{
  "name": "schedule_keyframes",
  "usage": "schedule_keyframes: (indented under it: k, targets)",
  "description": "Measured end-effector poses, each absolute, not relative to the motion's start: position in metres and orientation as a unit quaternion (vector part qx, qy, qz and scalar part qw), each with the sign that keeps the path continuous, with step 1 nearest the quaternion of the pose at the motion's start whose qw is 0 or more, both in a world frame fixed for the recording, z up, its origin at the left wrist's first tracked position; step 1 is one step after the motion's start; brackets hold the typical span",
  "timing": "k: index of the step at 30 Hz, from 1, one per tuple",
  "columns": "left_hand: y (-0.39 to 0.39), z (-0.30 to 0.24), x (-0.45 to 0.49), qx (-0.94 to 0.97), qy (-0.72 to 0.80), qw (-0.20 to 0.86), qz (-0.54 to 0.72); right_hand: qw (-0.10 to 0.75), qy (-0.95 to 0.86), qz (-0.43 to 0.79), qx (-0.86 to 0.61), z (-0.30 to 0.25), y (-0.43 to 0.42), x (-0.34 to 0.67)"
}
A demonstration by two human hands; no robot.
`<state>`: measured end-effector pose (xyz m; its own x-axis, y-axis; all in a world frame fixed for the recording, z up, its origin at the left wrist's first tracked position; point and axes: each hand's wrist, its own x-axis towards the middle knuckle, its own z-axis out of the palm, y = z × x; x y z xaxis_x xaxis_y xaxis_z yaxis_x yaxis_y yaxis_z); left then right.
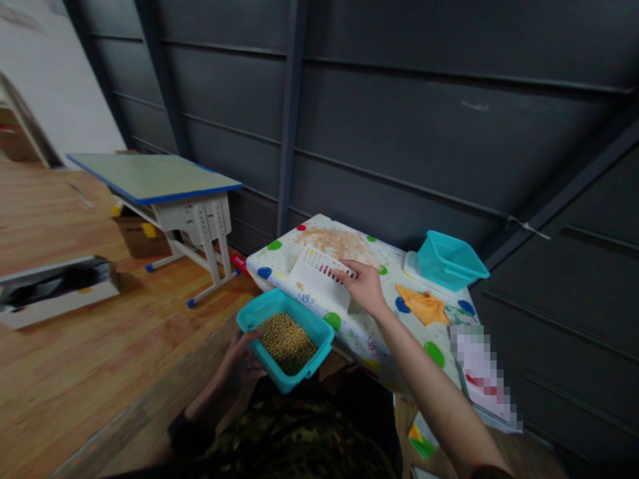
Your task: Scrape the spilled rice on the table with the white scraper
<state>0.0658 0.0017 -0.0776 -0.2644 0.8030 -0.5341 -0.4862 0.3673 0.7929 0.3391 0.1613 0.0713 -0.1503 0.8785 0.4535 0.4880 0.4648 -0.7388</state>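
Observation:
My left hand (244,362) grips the near-left corner of a teal plastic tub (249,319) holding yellow-brown beans (288,342), kept just below the table's near edge. My right hand (364,287) reaches over the table and holds a white slotted scoop (319,281) by its right end, fingers closed on it. The scoop lies on the table between the tub and a spread of pale grain (337,244) at the far side.
The small table (452,336) has a white cloth with coloured dots. A second teal tub (452,259) stands at its far right, an orange patch (423,306) beside it. A blue-edged desk (154,176) stands to the left on the wooden floor. A dark wall is behind.

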Motion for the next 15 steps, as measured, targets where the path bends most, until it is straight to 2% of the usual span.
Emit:
schedule_keyframes:
  k: [15]
  targets:
    - [0.005, -0.092, 0.057, 0.152, 0.577, 0.596, 0.537, 0.426, -0.755, 0.215, -0.449, 0.077, 0.142, 0.336]
